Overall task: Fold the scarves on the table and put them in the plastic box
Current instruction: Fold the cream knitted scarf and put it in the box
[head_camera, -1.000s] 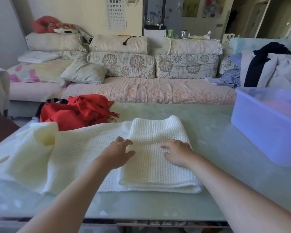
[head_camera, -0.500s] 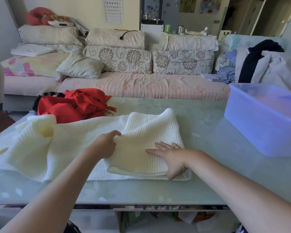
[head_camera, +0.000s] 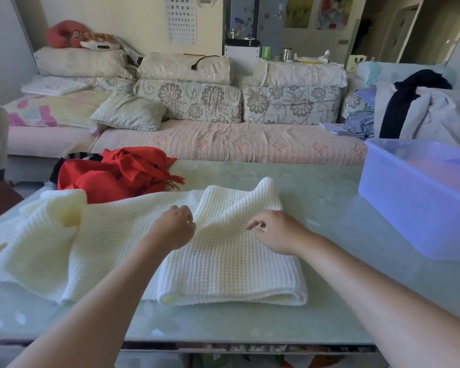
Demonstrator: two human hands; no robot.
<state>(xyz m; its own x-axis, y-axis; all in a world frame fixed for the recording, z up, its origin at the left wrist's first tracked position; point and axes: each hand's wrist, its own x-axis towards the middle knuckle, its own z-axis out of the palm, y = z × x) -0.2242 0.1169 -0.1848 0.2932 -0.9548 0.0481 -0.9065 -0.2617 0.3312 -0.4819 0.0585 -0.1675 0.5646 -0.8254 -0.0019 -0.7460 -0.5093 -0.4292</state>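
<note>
Pinching the cream scarf (head_camera: 223, 264) by its top layer with my left hand (head_camera: 173, 229) and right hand (head_camera: 278, 232), I judge it soft, light and floppy, best held at the corners

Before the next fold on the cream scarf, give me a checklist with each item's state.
1. Left hand has a grip on the cream scarf: ok, fingers curled into the bunched knit.
2. Right hand has a grip: cannot tell, its fingers curl onto the knit but any pinch is hidden.
3. Folded part lies flat: not ok, its far edge is rucked up.
4. Rest of the scarf folded in: not ok, it lies spread and rumpled to the left.
5. Plastic box ready: ok, it stands open-topped on the table to the right.
6. Red scarf folded: not ok, it is heaped at the far left.
</note>
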